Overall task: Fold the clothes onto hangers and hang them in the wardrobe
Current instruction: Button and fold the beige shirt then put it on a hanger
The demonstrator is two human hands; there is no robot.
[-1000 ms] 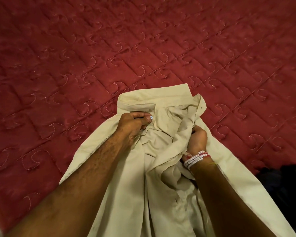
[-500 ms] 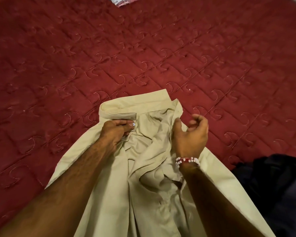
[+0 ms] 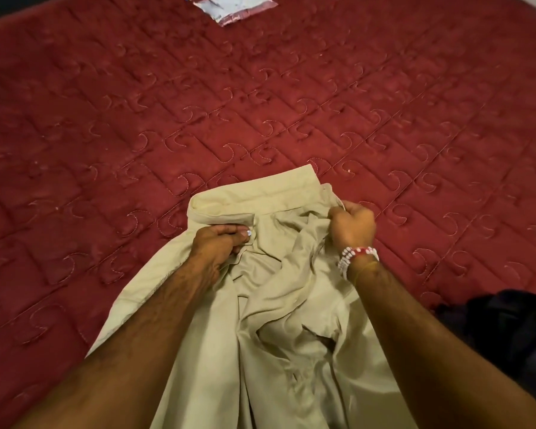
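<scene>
One beige cotton garment (image 3: 291, 351), trousers by the look of its banded top edge, lies rumpled on the near part of the red quilted bedspread (image 3: 136, 134), with the band at the far end and the opening loose in the middle. The left hand (image 3: 218, 244) has kept its place, pinching the left flap of the band just beside a pale button (image 3: 248, 233). The right hand (image 3: 351, 226), with a white and red beaded bracelet (image 3: 355, 257) at its wrist, is what changed. A second ago it was bunching cloth lower in the middle, half a second ago it hung open above the garment, and now its fingers are curled round the right flap of the band. With both flaps held, I judge the closure can be brought together or the band pulled straight; no hanger is in view. A dark blue cloth heap (image 3: 508, 332) lies near right, and a silvery crumpled packet (image 3: 232, 9) far off.
</scene>
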